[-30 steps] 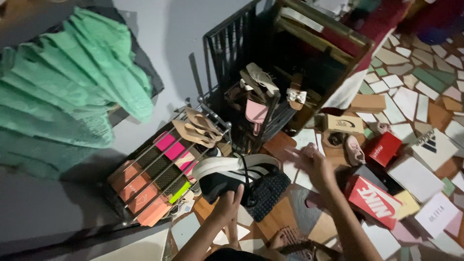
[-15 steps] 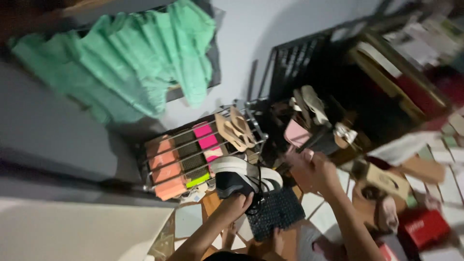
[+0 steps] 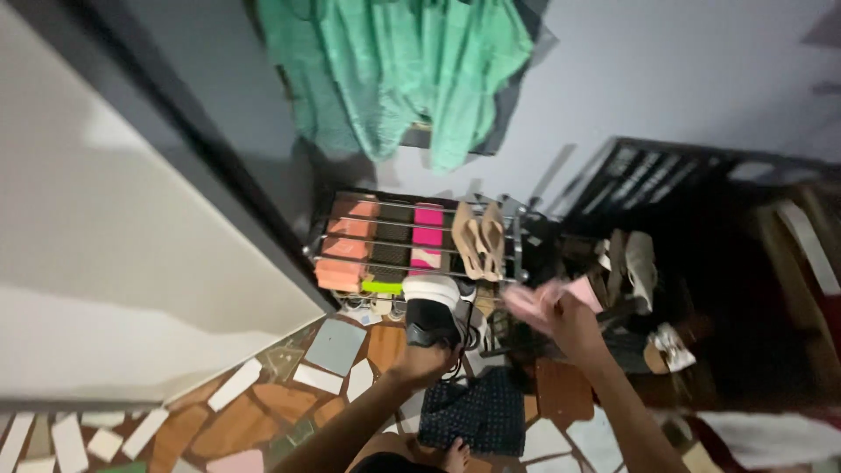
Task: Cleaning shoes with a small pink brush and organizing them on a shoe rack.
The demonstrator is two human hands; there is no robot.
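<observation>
We see the left hand (image 3: 419, 361) gripping a black shoe with a white sole (image 3: 433, 313), fingers closed around its heel end, held low just in front of the wire shoe rack (image 3: 412, 235). The right hand (image 3: 561, 314) is raised beside it with something pink (image 3: 585, 292) at the fingertips; blur means we cannot tell if those fingers are pinched or spread. The rack holds orange, black and pink boxes plus tan sandals (image 3: 478, 238). A green cloth (image 3: 412, 74) hangs on the wall above. A dark dotted mat (image 3: 473, 413) lies on the tiled floor (image 3: 263, 398).
</observation>
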